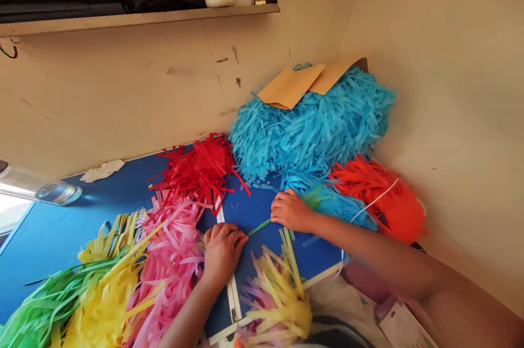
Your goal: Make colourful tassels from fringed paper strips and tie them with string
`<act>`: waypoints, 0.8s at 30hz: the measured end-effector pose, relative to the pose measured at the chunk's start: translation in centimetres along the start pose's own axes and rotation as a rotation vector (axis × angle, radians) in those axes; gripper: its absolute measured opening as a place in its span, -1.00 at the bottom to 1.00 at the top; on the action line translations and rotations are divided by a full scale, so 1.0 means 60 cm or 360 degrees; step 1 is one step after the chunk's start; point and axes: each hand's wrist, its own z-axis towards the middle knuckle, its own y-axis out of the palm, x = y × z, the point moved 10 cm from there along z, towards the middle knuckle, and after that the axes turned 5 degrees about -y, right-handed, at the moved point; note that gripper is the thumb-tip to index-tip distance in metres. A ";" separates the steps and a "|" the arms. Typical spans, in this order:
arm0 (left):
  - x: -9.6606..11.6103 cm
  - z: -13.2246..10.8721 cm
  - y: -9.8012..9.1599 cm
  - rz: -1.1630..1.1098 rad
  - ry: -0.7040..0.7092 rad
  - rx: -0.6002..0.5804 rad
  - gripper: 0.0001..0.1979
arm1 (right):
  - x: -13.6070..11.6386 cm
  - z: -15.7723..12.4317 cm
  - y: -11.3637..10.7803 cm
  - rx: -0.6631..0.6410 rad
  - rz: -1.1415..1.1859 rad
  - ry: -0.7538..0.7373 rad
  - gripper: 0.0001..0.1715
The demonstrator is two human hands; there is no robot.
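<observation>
The left hand (223, 249) and the right hand (291, 210) stand apart above a blue tabletop (102, 189) with pale edging, joined by a thin green strip of paper-like material (260, 226). The strip is drawn straight between them; the left fingers pinch its nearer end, and the right fingers are curled tightly around it farther from the body. A loose tuft of pale green strands (313, 198) shows just past the right hand.

Fringed bundles surround the hands. Immediately left of the left hand lies a heap of pink paper strips (176, 249); farther left come a bright yellow fringed bundle (106, 304) and a bundle of long green strands (61, 293). Beyond the left hand sits a deep red fringed bundle (200, 165). Beyond the right hand rises a large mound of light blue fringe (315, 124), topped by folded tan paper (292, 86). To the right of the right hand, past the forearm, rests an orange-red fringed bundle (376, 195) crossed by a thin white cord. Nearer the body than either hand — between the two forearms — is a yellow-and-lilac tassel (286, 293). Far to the left of the left hand lies a clear cylindrical bottle (61, 192).
</observation>
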 end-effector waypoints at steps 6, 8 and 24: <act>-0.029 0.005 0.021 -0.0081 -0.0315 -0.0118 -0.76 | 0.040 0.022 0.003 -0.0258 0.0147 0.0388 -0.81; -0.019 0.009 0.017 -0.0027 -0.0301 -0.0131 -0.75 | 0.044 0.031 0.006 -0.0342 0.0145 0.0450 -0.80; 0.098 0.007 -0.010 0.0248 0.0468 0.0031 -0.75 | -0.102 0.044 0.002 -0.0181 -0.0383 -0.0400 -0.81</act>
